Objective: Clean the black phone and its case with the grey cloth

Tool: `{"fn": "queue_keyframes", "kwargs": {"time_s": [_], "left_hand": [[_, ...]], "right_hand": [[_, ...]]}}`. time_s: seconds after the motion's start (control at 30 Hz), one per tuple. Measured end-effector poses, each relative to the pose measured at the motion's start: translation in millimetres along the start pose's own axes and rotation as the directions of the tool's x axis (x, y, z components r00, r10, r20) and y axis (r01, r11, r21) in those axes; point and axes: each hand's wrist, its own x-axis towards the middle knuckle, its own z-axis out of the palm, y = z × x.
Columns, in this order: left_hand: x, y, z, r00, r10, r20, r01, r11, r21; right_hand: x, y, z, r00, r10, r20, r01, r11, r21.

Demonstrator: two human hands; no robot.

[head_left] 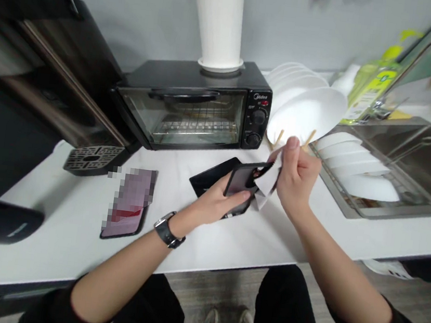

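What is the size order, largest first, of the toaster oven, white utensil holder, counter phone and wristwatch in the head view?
1. Black Midea toaster oven
2. White utensil holder and phone on the counter: they look alike, so unranked
3. Black wristwatch

Watch it, your right hand (295,179) has white countertop (228,249) below it, but stacked white bowls (304,109) and the dish rack (373,186) block ahead, toaster oven (191,106) beyond your left hand (214,200)!
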Motion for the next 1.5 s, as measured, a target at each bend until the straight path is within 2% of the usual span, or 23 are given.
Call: {"fn": "queue_keyframes", "kwargs": {"time_s": [0.03,0.07,0.1,0.13,0.17,0.2,0.23,0.27,0.37,0.43,0.57,0.63,0.73,0.8,0.9,1.03,1.13,1.2,1.23,1.27,1.33,1.4,1.5], "left_hand": [[-1.0,2.2,1.3,0.998,-0.058,-0.021,0.056,0.997,-0.057],[-2.2,3.7,3.4,0.993,-0.109,-0.044,0.105,0.990,-0.093],[-3.9,4.4,5.9,0.986,-0.152,-0.065,0.145,0.984,-0.102],[-6.0,4.5,8.9,0.980,-0.176,-0.091,0.169,0.982,-0.081],[-8.8,4.0,12.2,0.975,-0.183,-0.124,0.180,0.983,-0.031],[-12.1,2.9,15.4,0.971,-0.174,-0.163,0.183,0.982,0.042],[-15.8,1.4,18.5,0.966,-0.156,-0.208,0.185,0.975,0.127],[-19.8,-0.5,21.4,0.957,-0.141,-0.253,0.197,0.957,0.211],[-31.9,-8.2,28.7,0.930,-0.137,-0.342,0.280,0.866,0.414],[-39.2,-13.6,33.4,0.923,-0.121,-0.365,0.321,0.764,0.559],[-53.0,-16.7,44.0,0.932,-0.012,-0.363,0.305,0.568,0.765],[-59.2,-11.1,49.1,0.939,0.062,-0.340,0.241,0.585,0.774],[-65.0,3.0,56.6,0.962,0.069,-0.263,0.117,0.767,0.631],[-65.5,11.1,61.4,0.977,-0.015,-0.214,0.118,0.872,0.476],[-63.0,17.5,65.5,0.971,-0.115,-0.209,0.183,0.922,0.343],[-60.9,24.4,58.7,0.956,-0.106,-0.275,0.169,0.961,0.218],[-59.9,32.7,48.6,0.926,-0.102,-0.362,0.151,0.983,0.108],[-57.7,39.3,43.6,0.916,-0.117,-0.383,0.136,0.990,0.023],[-56.2,42.8,42.0,0.919,-0.131,-0.372,0.134,0.991,-0.017],[-54.6,46.6,41.0,0.924,-0.146,-0.353,0.135,0.989,-0.054],[-51.7,53.9,39.4,0.945,-0.174,-0.276,0.154,0.984,-0.093],[-50.4,59.5,36.7,0.964,-0.163,-0.209,0.161,0.987,-0.028],[-52.3,59.8,28.9,0.976,-0.056,-0.213,0.116,0.952,0.283]], "right_hand": [[-6.6,1.0,-6.4,0.988,0.113,-0.107,-0.108,0.993,0.051],[-14.2,1.5,-13.0,0.951,0.286,-0.121,-0.264,0.949,0.170],[-22.2,1.4,-19.7,0.862,0.498,-0.091,-0.437,0.823,0.363],[-30.3,0.7,-26.3,0.729,0.684,0.022,-0.582,0.603,0.545],[-38.4,-0.3,-32.5,0.607,0.777,0.169,-0.662,0.376,0.648],[-46.2,-1.7,-38.1,0.528,0.805,0.271,-0.693,0.224,0.685],[-53.5,-3.3,-42.8,0.478,0.808,0.343,-0.706,0.122,0.698],[-60.4,-4.7,-46.4,0.463,0.803,0.374,-0.709,0.083,0.700],[-77.1,-6.5,-49.7,0.466,0.803,0.371,-0.679,0.057,0.732],[-84.2,-4.6,-47.1,0.467,0.816,0.341,-0.654,0.059,0.754],[-87.7,2.9,-37.7,0.441,0.860,0.256,-0.648,0.108,0.754],[-85.6,5.2,-32.3,0.439,0.871,0.222,-0.659,0.144,0.738],[-81.8,5.5,-23.1,0.463,0.867,0.185,-0.676,0.211,0.706],[-80.2,4.1,-16.6,0.504,0.850,0.151,-0.676,0.280,0.682],[-81.3,-1.0,-9.2,0.605,0.793,0.080,-0.646,0.429,0.632],[-94.4,-15.6,-9.4,0.762,0.647,-0.028,-0.547,0.666,0.507],[-113.3,-29.9,-14.4,0.848,0.523,-0.082,-0.458,0.803,0.382],[-125.5,-38.4,-16.6,0.917,0.398,-0.013,-0.382,0.888,0.257],[-130.4,-41.7,-17.0,0.936,0.341,0.086,-0.352,0.912,0.210],[-134.0,-44.3,-16.7,0.931,0.303,0.203,-0.341,0.921,0.187],[-137.4,-46.6,-14.6,0.865,0.313,0.392,-0.412,0.890,0.197],[-136.6,-44.7,-11.3,0.794,0.424,0.436,-0.560,0.789,0.252],[-132.9,-36.3,-7.6,0.708,0.580,0.403,-0.706,0.607,0.366]]}}
